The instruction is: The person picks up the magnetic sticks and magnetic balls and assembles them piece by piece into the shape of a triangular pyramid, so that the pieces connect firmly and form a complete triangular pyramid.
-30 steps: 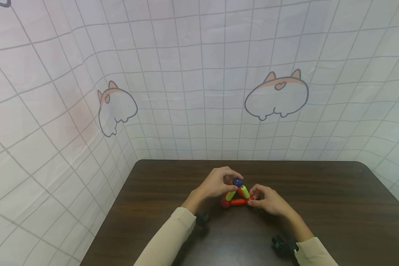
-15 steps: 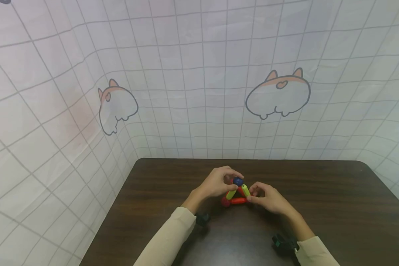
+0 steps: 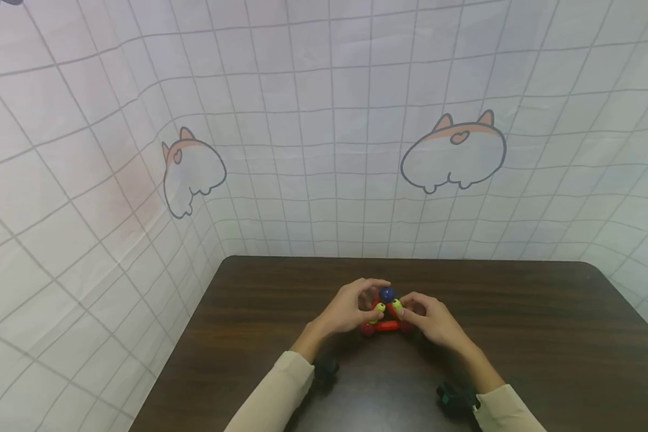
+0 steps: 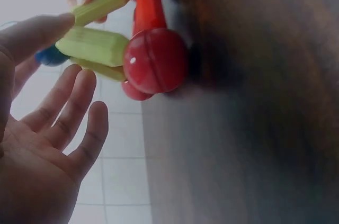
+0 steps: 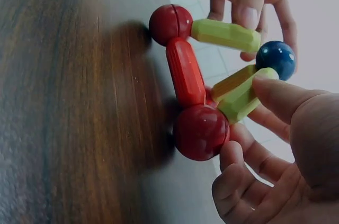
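A small frame of magnetic building sticks and balls stands on the table. Red balls (image 5: 200, 133) and a red stick (image 5: 185, 73) form its base, and a blue ball (image 3: 386, 294) tops it. My left hand (image 3: 348, 307) pinches the left yellow-green stick (image 5: 222, 33) near its upper end, index finger close behind the blue ball. On the other side, my right hand (image 3: 434, 318) pinches the right yellow-green stick (image 5: 246, 97) with thumb and finger. Another yellowish stick (image 5: 231, 83) rises behind it. Whether the front sticks' upper ends touch the blue ball, I cannot tell.
The dark wooden table (image 3: 275, 288) ends at a hanging white grid cloth (image 3: 302, 150) at the back and left. Black wrist cameras hang under both forearms, the right one (image 3: 455, 399) low over the tabletop.
My left thumb has shifted from beside the blue ball down to the left yellow-green stick. My right hand has gone from the lower right red ball up to the right stick.
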`<state>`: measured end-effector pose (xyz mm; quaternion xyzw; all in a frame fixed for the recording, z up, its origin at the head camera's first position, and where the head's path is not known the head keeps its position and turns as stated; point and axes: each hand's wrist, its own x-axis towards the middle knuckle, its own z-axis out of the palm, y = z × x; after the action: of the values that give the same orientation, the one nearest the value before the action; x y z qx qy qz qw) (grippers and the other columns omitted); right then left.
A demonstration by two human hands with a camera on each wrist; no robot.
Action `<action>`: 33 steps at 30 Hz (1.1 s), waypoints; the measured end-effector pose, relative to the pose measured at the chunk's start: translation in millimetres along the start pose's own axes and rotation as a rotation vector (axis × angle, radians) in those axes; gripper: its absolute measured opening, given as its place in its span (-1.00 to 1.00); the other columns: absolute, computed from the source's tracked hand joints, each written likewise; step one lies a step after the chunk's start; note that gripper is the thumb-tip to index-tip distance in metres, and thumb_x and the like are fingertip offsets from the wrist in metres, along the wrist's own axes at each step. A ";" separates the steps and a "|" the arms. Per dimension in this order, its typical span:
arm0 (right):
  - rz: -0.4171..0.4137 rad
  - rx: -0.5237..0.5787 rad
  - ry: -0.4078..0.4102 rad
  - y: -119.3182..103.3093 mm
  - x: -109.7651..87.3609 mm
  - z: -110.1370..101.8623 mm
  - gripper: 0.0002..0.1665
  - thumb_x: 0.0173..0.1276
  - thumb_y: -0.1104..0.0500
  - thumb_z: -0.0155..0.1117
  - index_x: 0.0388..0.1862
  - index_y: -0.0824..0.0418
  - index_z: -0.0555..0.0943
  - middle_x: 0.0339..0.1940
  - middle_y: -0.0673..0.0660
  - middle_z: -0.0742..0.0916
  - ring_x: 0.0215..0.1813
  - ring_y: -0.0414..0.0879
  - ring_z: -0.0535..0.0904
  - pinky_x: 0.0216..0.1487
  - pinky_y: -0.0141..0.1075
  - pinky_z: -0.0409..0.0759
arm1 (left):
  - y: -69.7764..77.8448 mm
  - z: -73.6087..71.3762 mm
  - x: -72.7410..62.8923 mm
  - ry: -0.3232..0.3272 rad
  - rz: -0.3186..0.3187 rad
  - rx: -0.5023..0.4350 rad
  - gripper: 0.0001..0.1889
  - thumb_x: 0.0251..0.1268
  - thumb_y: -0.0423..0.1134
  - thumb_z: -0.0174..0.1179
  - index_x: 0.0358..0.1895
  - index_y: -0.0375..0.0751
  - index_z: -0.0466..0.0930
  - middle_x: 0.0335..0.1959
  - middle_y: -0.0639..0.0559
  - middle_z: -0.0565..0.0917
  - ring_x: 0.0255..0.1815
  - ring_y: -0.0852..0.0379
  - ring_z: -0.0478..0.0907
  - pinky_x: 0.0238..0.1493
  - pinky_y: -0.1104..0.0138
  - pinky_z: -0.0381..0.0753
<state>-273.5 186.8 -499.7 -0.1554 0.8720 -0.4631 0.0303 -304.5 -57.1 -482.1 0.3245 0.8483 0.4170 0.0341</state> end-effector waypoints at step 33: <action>-0.022 -0.069 -0.081 13.5 1.1 -6.9 -0.75 0.36 0.07 0.44 -0.07 0.14 0.66 -0.27 0.05 0.67 -0.32 -0.16 0.53 -0.34 -0.32 0.47 | -12.8 6.4 -23.4 0.017 -0.189 0.078 -0.58 0.21 -0.20 0.49 0.13 -0.03 0.60 -0.22 0.08 0.67 -0.29 0.28 0.54 -0.26 0.45 0.55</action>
<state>-279.2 199.1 -506.6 -0.1845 0.8838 -0.4264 0.0549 -290.8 -72.0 -500.5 0.2405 0.8910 0.3813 0.0535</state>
